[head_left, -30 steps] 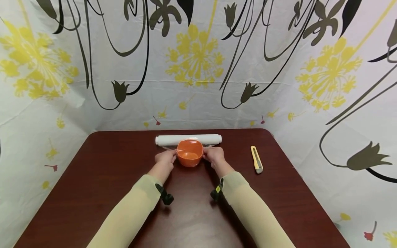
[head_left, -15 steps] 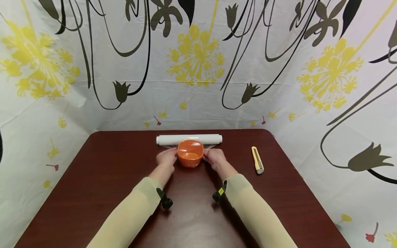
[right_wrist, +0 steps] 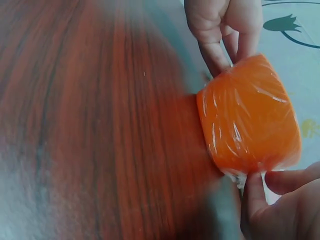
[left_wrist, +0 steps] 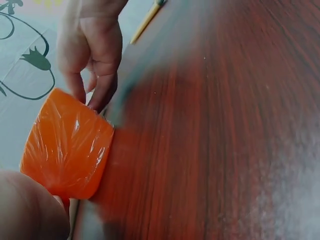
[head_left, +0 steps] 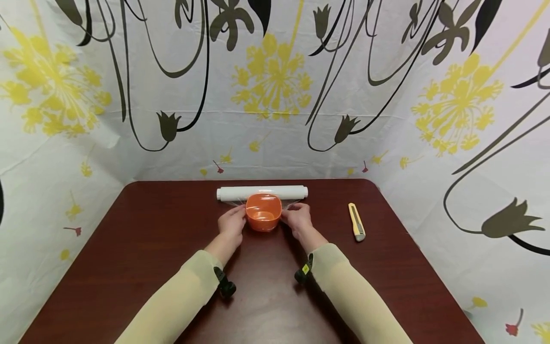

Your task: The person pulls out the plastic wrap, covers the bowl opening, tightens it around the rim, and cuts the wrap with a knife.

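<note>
An orange bowl (head_left: 264, 215) stands near the far side of the table, with clear plastic wrap (right_wrist: 245, 120) stretched over it and creased. My left hand (head_left: 232, 221) is at the bowl's left side, thumb and fingers pinching the wrap by the edge. On the opposite side my right hand (head_left: 298, 219) pinches the wrap in the same manner; its fingertips meet against the bowl in the right wrist view. Behind the bowl lies a white roll of plastic wrap (head_left: 262, 192), and thin film runs from it toward both hands. Some fingertips are partly hidden by the bowl.
A yellow utility knife (head_left: 356, 222) lies to the right of my right hand on the dark red-brown wooden table (head_left: 163, 267). Patterned white cloth (head_left: 275, 143) hangs behind the table and along both sides.
Both hands stay at the bowl's sides, but their fingers look less tightly curled than before. The left wrist has turned and dropped slightly. The bowl, roll and knife keep their places.
</note>
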`<state>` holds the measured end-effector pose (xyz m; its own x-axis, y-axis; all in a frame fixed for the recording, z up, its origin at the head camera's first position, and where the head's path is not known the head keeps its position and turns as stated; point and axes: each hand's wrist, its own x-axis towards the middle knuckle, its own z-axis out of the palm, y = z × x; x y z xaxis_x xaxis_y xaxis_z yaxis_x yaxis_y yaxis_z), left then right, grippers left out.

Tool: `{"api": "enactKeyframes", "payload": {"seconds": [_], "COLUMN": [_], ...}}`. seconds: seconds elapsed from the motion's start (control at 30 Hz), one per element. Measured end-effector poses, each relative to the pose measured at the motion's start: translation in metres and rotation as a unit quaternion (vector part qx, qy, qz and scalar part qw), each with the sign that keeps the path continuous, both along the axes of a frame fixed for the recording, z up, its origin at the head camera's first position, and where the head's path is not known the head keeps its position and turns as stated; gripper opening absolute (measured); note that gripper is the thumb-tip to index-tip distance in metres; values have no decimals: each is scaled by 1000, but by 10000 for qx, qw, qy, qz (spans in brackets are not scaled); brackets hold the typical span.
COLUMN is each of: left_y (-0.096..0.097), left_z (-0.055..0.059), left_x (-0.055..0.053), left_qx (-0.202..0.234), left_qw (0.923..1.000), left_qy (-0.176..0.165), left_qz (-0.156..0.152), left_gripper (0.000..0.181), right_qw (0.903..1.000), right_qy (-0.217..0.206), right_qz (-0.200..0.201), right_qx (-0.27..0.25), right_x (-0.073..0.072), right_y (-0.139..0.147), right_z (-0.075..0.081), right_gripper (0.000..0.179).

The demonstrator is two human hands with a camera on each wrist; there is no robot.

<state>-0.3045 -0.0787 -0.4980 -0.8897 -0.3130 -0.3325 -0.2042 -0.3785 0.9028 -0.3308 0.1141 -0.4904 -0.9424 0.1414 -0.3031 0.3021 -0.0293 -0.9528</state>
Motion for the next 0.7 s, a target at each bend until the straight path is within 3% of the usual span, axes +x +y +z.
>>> {"api": "enactKeyframes", "payload": {"seconds": [0.13,0.3,0.47,0.7], "left_y": [0,-3,-7,-8], "left_z": [-1,-3,-3,-3], "left_x": [0,-1,0,2], "left_qx": [-76,-345,-784,-1678], "left_qw": [9999,9992,9963,9847], "left_qy": [76,168,260,255], "left_qz": [-9,-72,-227,-404], "left_gripper": [31,29,27,38], "right_qw": [9995,9959,9818,9682], "right_qy": [124,286,657,770], "right_qz": [223,526,831,889], "right_qx": [200,678,1575,2208], "right_x": [0,5,10,12], "right_y": [2,3,2,1], "right_z": [0,3,4,3], "right_gripper": [26,32,38,25]}}
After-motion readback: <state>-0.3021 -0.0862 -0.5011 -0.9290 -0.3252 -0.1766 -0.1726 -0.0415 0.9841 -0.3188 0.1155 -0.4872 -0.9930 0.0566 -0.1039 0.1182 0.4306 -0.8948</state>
